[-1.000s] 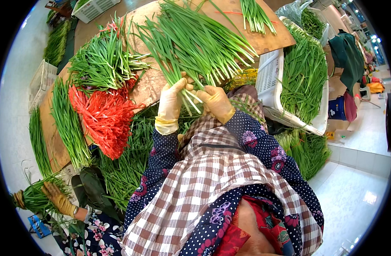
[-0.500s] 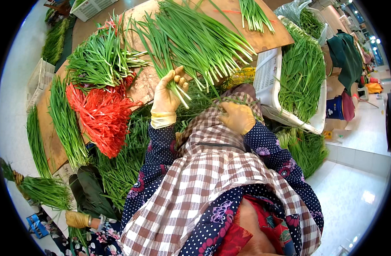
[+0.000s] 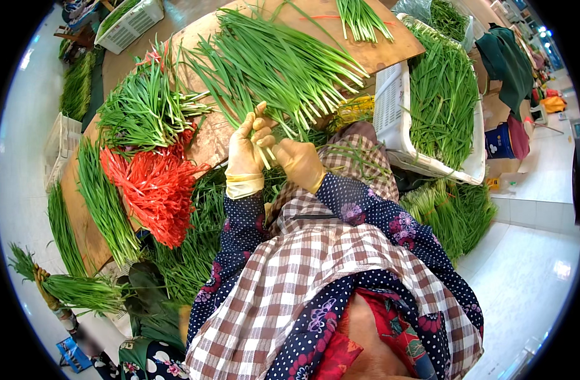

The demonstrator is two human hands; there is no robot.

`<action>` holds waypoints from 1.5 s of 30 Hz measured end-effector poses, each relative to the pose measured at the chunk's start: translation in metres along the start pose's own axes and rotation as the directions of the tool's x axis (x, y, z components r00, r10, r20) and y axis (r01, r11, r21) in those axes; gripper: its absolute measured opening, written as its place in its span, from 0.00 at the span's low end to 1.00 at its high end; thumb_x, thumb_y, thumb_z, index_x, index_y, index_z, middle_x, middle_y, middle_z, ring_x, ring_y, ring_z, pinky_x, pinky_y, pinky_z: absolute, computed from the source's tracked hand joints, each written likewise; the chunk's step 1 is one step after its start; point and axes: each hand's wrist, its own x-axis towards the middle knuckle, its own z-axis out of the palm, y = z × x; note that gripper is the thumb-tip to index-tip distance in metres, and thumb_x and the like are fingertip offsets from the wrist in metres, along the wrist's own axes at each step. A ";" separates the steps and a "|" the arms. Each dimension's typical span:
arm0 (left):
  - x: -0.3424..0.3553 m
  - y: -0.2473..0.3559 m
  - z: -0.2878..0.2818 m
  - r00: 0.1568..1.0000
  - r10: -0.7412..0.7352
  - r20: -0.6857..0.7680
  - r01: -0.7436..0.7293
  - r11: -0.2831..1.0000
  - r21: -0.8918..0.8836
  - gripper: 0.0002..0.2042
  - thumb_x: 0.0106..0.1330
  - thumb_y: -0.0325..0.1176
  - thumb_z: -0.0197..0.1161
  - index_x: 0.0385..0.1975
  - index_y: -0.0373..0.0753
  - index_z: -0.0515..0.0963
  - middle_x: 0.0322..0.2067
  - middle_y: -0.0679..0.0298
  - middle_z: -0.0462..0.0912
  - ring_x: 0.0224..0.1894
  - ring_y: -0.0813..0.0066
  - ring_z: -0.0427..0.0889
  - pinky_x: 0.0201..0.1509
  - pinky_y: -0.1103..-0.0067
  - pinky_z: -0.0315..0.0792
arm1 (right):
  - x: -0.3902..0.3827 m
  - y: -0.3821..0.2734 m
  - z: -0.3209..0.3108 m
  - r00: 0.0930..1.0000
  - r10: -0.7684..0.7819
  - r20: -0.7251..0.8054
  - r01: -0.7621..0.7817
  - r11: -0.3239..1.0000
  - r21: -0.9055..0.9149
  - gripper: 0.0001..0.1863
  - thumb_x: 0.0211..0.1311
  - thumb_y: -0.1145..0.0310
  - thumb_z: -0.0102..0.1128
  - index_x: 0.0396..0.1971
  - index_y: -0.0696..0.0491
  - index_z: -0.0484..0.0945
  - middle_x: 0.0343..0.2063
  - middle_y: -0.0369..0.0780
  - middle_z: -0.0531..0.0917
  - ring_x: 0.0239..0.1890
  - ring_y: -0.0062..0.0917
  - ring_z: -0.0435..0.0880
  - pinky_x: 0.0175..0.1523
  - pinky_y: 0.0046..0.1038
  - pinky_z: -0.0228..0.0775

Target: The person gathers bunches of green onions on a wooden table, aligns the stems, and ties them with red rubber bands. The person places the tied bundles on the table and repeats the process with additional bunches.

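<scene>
My left hand, in a pale yellow glove, is closed around a few garlic chives, whose pale stem ends poke out below the fingers. My right hand, gloved alike, is closed with its fingertips at those stem ends, beside the left fingers. What the right fingers pinch is mostly hidden. Just beyond both hands, a broad spread of garlic chives lies on the wooden board, white ends toward me. A tied-looking bunch and a heap of red plastic strips lie to the left.
A white crate full of chives stands at the right, with more chives below it. Long bundles line the board's left edge. At lower left, another person holds a bunch. A dark blue bucket stands far right.
My right hand has moved left and up from my lap to the stem ends at my left hand. The other person's gloved hand at lower left has gone from sight.
</scene>
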 end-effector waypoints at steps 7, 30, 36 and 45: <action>-0.001 0.008 0.014 0.999 0.021 0.026 -0.018 0.995 -0.097 0.17 0.68 0.33 0.47 0.51 0.26 0.63 0.23 0.65 0.69 0.18 0.82 0.64 0.20 0.85 0.63 | -0.015 0.006 -0.030 0.822 0.424 0.380 -0.565 0.688 0.455 0.10 0.60 0.67 0.52 0.32 0.59 0.75 0.18 0.35 0.76 0.14 0.13 0.71 0.18 0.15 0.63; -0.001 0.000 0.015 0.997 0.067 -0.032 -0.071 0.989 -0.130 0.17 0.68 0.31 0.46 0.52 0.26 0.62 0.19 0.68 0.66 0.13 0.83 0.58 0.39 0.77 0.70 | -0.025 0.023 -0.047 0.893 0.342 0.293 -0.359 0.933 0.003 0.13 0.59 0.63 0.53 0.32 0.60 0.76 0.27 0.41 0.80 0.17 0.18 0.74 0.22 0.21 0.71; 0.001 -0.008 0.012 0.997 0.065 -0.040 -0.067 0.997 -0.031 0.16 0.67 0.31 0.49 0.49 0.27 0.64 0.18 0.67 0.68 0.13 0.82 0.61 0.42 0.76 0.72 | -0.022 -0.014 -0.059 0.934 0.170 0.313 -0.202 0.977 0.072 0.18 0.56 0.62 0.56 0.47 0.52 0.74 0.28 0.40 0.82 0.26 0.26 0.82 0.35 0.26 0.74; 0.001 -0.011 0.019 0.989 0.110 -0.094 -0.117 0.991 -0.068 0.16 0.68 0.31 0.46 0.50 0.27 0.64 0.19 0.69 0.66 0.13 0.84 0.58 0.31 0.82 0.69 | -0.007 -0.010 -0.021 0.994 0.073 0.087 -0.071 0.997 -0.023 0.09 0.57 0.67 0.56 0.30 0.57 0.73 0.20 0.43 0.80 0.19 0.31 0.80 0.26 0.30 0.71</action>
